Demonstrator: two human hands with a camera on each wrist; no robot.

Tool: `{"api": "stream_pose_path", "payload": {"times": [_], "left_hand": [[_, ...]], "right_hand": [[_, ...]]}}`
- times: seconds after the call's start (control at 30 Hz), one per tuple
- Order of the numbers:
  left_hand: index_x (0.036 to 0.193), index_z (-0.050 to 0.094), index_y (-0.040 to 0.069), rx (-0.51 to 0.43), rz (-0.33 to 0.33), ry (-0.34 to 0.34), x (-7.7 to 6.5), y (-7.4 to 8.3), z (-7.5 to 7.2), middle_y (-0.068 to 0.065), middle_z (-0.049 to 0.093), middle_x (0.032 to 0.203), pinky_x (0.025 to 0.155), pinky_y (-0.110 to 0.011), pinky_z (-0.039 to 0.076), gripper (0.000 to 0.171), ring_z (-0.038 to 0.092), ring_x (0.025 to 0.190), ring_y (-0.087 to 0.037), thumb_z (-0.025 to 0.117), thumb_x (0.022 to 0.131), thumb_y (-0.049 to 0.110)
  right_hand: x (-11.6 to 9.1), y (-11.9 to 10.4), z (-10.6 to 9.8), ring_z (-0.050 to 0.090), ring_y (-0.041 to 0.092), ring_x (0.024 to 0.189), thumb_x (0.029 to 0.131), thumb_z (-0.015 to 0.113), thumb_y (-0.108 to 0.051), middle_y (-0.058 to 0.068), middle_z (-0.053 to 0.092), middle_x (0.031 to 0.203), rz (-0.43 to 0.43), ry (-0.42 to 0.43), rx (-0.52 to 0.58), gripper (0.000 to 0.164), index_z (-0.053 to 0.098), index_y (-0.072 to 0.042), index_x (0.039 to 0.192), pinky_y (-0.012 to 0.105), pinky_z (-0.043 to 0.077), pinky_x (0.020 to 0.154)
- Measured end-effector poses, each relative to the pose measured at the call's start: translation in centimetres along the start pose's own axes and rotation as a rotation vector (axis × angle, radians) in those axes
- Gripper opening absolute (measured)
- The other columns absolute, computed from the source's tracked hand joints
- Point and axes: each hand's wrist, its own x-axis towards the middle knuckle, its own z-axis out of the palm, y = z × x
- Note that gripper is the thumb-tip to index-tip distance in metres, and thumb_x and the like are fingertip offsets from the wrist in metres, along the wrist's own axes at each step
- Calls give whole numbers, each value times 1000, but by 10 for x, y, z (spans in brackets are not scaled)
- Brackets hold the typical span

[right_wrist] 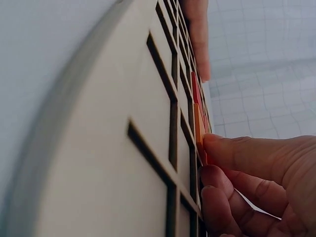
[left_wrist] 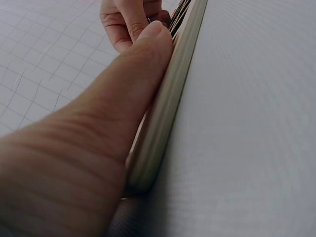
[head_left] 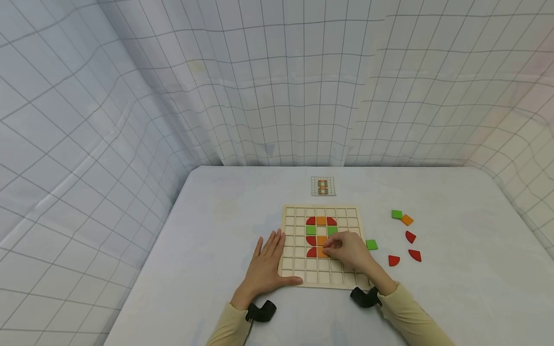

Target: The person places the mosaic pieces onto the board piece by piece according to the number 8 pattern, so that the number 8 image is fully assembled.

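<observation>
A wooden grid board lies on the table with red, orange and green tiles in its cells. My left hand rests on the board's left side, fingers spread and thumb along the front edge. With curled fingers, my right hand pinches an orange square tile at its cell, beside a red quarter-round tile. In the right wrist view the thumb touches that orange tile. The right hand hides some cells behind it.
Right of the board lie a green square, another green square, an orange square and several red quarter-rounds. A small pattern card lies beyond the board. Gridded white curtains surround the table.
</observation>
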Motion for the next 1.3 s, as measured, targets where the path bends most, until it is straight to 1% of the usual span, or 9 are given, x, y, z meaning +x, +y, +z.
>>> {"api": "stream_pose_path", "payload": {"times": [0.23,0.33,0.5,0.6,0.83,0.97,1.1,1.2,1.3], "left_hand": [[152,10,3,-9,0,-2,0,0,0,-10,8,157,112,-47,-1,118,4,143,-22,56,72,78],[152,10,3,0,0,-2,0,-1,0,-9,8,157,112,-47,-1,118,4,143,-22,55,72,78],[152,11,3,1,4,5,0,-1,1,-10,9,157,112,-47,-1,119,5,143,-23,54,72,79],[152,10,3,2,6,5,0,-2,1,-10,9,157,112,-47,-1,119,4,143,-22,54,72,79],[152,11,3,-7,12,5,0,-2,1,-10,9,157,112,-48,0,119,5,143,-23,53,72,80],[152,11,3,-13,10,6,0,-2,1,-10,9,157,112,-48,0,119,5,143,-23,53,72,80],[152,11,3,-17,10,6,0,-2,1,-9,9,157,112,-48,0,119,4,143,-22,54,72,80],[152,11,4,-12,6,-1,0,-2,1,-9,8,157,112,-48,-1,119,4,143,-22,53,72,80],[152,10,4,-6,0,-4,0,-2,2,-9,8,157,112,-47,-1,119,3,144,-21,52,72,81]], "right_hand": [[-3,-1,0,51,11,60,80,78,-19,-10,57,65,-13,-3,-27,7,72,-18,77,27,43,56],[-5,0,-3,51,10,62,81,77,-21,-11,58,68,-49,-20,-29,6,72,-17,81,27,44,57],[-12,6,-14,53,10,67,85,74,-22,-11,60,76,-128,-26,-9,10,73,-15,92,25,46,59],[-17,12,-25,52,10,67,86,73,-22,-11,61,77,-131,8,-17,11,74,-14,94,25,45,58],[-34,30,-55,52,14,66,85,74,-20,-8,60,73,-48,110,-56,12,73,-12,94,24,43,52],[-46,37,-72,54,14,60,85,74,-22,-6,60,71,31,153,-75,12,72,-12,90,25,42,47],[-59,42,-83,55,13,57,84,74,-29,-4,59,70,101,185,-133,19,70,-11,89,27,42,46],[-66,46,-87,54,12,61,82,76,-33,-4,59,73,142,202,-209,28,70,-8,92,28,41,50],[-71,49,-89,51,15,62,80,76,-34,-2,58,74,183,187,-252,35,68,-4,94,30,39,52]]}}
